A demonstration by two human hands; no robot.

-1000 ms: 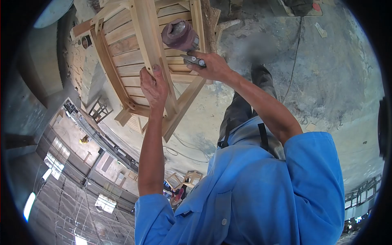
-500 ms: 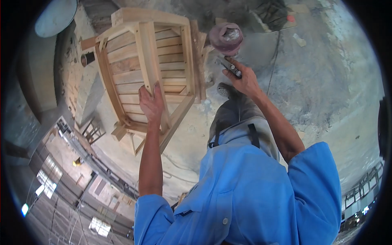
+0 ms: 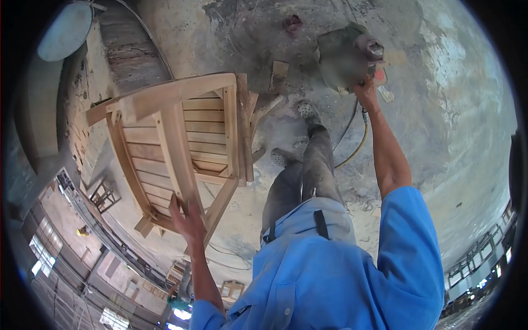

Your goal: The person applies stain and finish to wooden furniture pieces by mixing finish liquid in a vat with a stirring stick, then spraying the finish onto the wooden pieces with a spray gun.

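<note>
My left hand point(image 3: 190, 223) grips the lower part of a long rail on a slatted wooden chair frame point(image 3: 179, 148), which stands tilted at the left. Farther out at the upper right, my right hand point(image 3: 367, 94) is closed round a spray gun, its body mostly hidden by the hand and blur. A purplish wrapped cup point(image 3: 370, 47) shows just beyond the fingers. From below that hand a yellow hose point(image 3: 360, 144) runs down to the floor. Beside the cup lies a dark, blurred object point(image 3: 341, 58).
Wooden boards point(image 3: 243, 126) stand against the chair frame's right side. A small flat piece point(image 3: 279, 74) and a reddish lump point(image 3: 292, 23) lie on the concrete floor point(image 3: 440, 137). My feet are near the middle, and a small stool point(image 3: 104, 196) stands at left.
My right hand has moved up and right, away from the chair, with the spray gun and its cup. My left hand and the chair frame appear lower and farther left, and the view has shifted.
</note>
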